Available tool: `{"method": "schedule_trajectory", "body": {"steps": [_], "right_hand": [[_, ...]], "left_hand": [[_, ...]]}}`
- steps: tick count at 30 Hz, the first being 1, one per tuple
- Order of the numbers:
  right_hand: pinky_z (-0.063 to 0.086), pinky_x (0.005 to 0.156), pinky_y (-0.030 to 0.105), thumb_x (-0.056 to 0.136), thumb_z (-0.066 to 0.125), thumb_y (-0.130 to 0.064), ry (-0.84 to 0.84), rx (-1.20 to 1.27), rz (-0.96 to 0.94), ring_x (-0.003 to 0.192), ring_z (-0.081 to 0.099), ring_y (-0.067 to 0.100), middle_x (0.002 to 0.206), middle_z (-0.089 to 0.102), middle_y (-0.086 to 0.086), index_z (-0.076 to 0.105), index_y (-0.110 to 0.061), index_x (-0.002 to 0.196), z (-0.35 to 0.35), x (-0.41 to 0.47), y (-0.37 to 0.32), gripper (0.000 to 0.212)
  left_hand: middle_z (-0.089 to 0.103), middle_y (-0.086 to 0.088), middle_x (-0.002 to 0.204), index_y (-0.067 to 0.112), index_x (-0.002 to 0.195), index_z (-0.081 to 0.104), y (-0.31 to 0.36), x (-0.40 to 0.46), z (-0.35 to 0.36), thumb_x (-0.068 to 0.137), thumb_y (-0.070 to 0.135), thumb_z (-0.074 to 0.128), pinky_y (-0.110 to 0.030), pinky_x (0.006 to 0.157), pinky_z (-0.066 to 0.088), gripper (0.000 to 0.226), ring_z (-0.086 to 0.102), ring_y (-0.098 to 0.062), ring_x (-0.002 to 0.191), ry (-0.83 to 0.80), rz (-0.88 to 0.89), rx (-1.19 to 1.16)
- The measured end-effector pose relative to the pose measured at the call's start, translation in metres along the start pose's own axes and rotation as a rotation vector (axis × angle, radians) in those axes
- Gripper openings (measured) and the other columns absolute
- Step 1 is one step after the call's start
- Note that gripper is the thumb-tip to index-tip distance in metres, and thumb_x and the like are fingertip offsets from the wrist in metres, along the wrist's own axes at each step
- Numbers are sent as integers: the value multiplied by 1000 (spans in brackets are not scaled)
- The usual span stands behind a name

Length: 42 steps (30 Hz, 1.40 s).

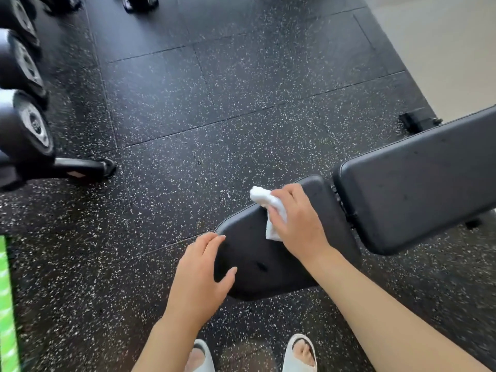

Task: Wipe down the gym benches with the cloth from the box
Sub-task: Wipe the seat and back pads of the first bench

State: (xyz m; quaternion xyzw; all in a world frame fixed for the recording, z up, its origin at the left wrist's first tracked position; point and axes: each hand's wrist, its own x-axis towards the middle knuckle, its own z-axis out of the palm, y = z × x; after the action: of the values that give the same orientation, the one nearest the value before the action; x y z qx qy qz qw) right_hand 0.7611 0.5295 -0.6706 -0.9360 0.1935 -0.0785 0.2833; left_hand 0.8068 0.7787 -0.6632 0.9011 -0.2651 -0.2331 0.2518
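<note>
Head view, looking down at a gym floor.

Bench seat pad (pixel 257 253): black, padded, lower centre; a small dent shows near its near edge. Backrest pad (pixel 418 183): black, just beside the seat pad to the right, across a narrow hinge gap.

White cloth (pixel 268 205): bunched, lying on the far edge of the seat pad, one end sticking out past the fingers.

Right hand (pixel 298 218): palm down on the cloth, fingers curled over it, pressing it to the pad.

Left hand (pixel 201 275): fingers straight and relaxed, resting at the pad's left edge, holding nothing.

Floor (pixel 214 103): black rubber tiles with white flecks.

Dumbbells (pixel 29 124): racked at far left, blurred.

Pale slides (pixel 299 355): on the person's feet, bottom edge.

Green strip (pixel 6 304): lower left edge, cannot tell what it is.
</note>
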Motion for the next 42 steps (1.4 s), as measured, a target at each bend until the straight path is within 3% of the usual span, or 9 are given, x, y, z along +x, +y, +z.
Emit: {"method": "schedule_trajectory", "body": {"steps": [4,9,12,15,20,30,36,39,42], "right_hand": [[53,85,41,95,72,-21,-43,-19,-1,101,57,27,121,54,8,66,-11,122,26,-12,-12,29],[52,75,42,89,72,-10,-55,-49,51,93,59,29,117,56,10,70,-9,116,26,-8,-20,27],[48,65,33,88,69,-7,3,-15,9,86,58,24,115,54,6,69,-10,113,22,-1,-33,24],[41,69,23,89,70,-8,30,33,-113,86,56,20,115,53,6,68,-11,113,31,-6,-53,24],[53,72,43,94,67,-18,-71,-64,-116,99,57,29,119,59,7,69,-15,118,74,-31,-74,24],[51,64,28,94,62,-26,-128,-160,-204,93,58,17,108,55,-5,66,-25,121,60,-143,-42,27],[46,55,34,92,66,-25,-55,-206,-247,81,61,23,100,60,4,72,-16,108,85,-73,-69,19],[37,55,32,95,66,-29,-44,-243,-218,84,59,24,101,58,5,69,-15,105,102,-31,-89,17],[40,56,32,94,66,-28,-46,-233,-224,82,56,23,101,57,3,69,-16,103,106,-33,-92,15]], "left_hand": [[44,11,150,22,148,51,-11,-7,11,86,40,80,-36,116,42,71,44,-13,135,-25,-33,9],[39,13,155,22,151,50,-21,-18,19,86,34,82,-35,119,40,74,41,-11,141,-14,-52,-4],[38,13,158,21,152,49,-23,-21,25,87,33,81,-31,120,37,73,39,-10,144,13,-50,-40],[40,11,158,18,152,48,-26,-26,30,88,33,80,-31,120,37,73,40,-10,145,45,-75,-76],[39,15,159,21,154,45,-30,-39,38,89,37,79,-29,122,34,76,36,-6,148,87,-125,-129],[41,12,162,17,155,47,-33,-54,51,84,25,86,-31,123,37,82,37,-4,150,116,-135,-207],[46,21,150,26,150,50,-39,-54,56,80,29,88,-12,114,35,80,44,2,141,152,-190,-333],[49,21,144,29,146,50,-43,-58,62,82,35,88,-30,112,46,75,51,-3,135,159,-229,-390],[50,21,144,31,146,49,-47,-60,64,83,39,85,-30,110,48,73,51,-2,133,162,-216,-377]]}}
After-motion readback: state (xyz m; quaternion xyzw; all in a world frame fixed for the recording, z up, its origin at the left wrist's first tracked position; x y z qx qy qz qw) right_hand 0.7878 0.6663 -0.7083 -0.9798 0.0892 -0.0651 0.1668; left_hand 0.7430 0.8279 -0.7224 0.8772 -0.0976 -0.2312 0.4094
